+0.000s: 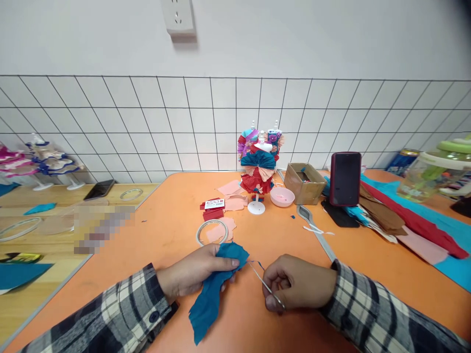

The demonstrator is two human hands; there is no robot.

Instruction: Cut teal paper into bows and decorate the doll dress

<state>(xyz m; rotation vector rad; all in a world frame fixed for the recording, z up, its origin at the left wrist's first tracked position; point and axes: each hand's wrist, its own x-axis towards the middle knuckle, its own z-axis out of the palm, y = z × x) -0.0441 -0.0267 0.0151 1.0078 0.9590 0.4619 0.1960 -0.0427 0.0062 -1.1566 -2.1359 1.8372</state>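
My left hand (200,269) is closed on a piece of teal-blue crepe paper (206,309), with the thumb pressed on top. The paper's longer end hangs down toward me, and its upper end sticks out past my thumb. In my right hand (294,282), curled fingers hold a slim silver metal tool (268,289). The tool slants up and left, and its tip is close to the paper's right edge. A small dark blue scrap (261,265) shows near that tip. My fingers hide much of the tool, so its exact kind is unclear.
Beyond my hands stands a miniature dress form (258,179) in ruffled paper. Around it are a tape roll (198,234), red paper pieces (213,214), a pink bowl (282,197), a cardboard box (304,184) and an upright phone (345,179). Coloured paper strips (423,215) lie right.
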